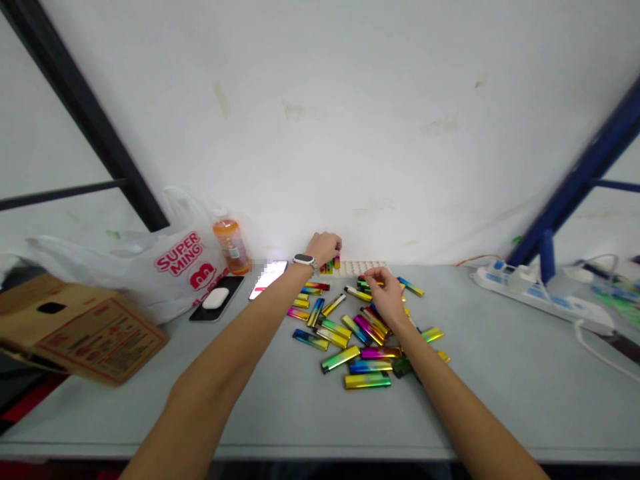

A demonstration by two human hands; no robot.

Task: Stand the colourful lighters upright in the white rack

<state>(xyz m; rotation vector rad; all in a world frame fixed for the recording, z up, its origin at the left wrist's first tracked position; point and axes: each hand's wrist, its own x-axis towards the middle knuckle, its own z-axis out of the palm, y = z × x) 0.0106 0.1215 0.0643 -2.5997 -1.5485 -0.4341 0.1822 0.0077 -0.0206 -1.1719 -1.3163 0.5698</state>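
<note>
The person's left hand [325, 247], a watch [303, 259] on its wrist, reaches to the back of the grey table [500, 400], its fingers bent down with the tips at the top of a pink-and-yellow lighter [337, 261] that stands at the left end of a pale gridded tray [360, 269] set by the wall; whether they pinch it cannot be told. The right hand [385, 293] is bent over the tray's front edge, thumb and fingers drawn close together near a red-and-green lighter, and whether it has hold of anything cannot be told either. Metallic lighters [367, 381] in yellow, green, blue and pink lie scattered on the table in front of the tray, several overlapping beneath the right hand and forearm. A lit phone [270, 279] and an orange bottle [231, 245] are to the left, a white power strip [543, 297] to the right
</note>
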